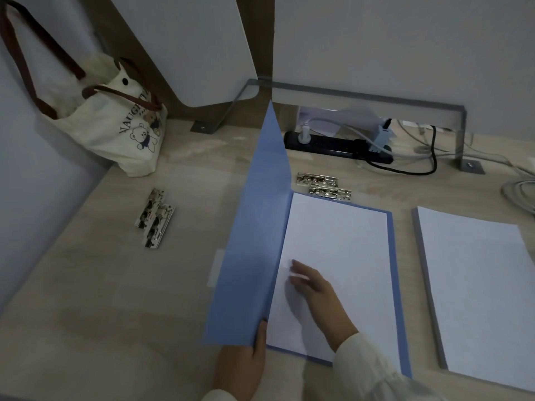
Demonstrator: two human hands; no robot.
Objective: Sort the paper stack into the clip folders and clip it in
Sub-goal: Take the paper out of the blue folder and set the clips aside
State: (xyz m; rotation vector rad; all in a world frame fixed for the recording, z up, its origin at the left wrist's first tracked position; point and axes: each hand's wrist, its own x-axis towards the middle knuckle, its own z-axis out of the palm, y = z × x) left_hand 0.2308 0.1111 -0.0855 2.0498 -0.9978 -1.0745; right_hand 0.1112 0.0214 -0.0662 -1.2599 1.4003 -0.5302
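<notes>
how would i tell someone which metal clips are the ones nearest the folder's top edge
Start at the open blue folder in the middle of the desk. Just past its far edge, before the black power strip, lie two silver clips set crosswise. The other clip pair lies far left, near the tote bag.

The cream tote bag (115, 131) bears dark print reading "NAUGHT…", partly hidden by its strap.

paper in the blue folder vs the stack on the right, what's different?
The paper in the folder lies inside the open blue folder, with the right hand resting on it; the stack on the right sits bare on the desk, untouched. The stack shows a thick side edge; the folder paper looks thinner. Both are blank white sheets, similar in format, lying flat.
</notes>
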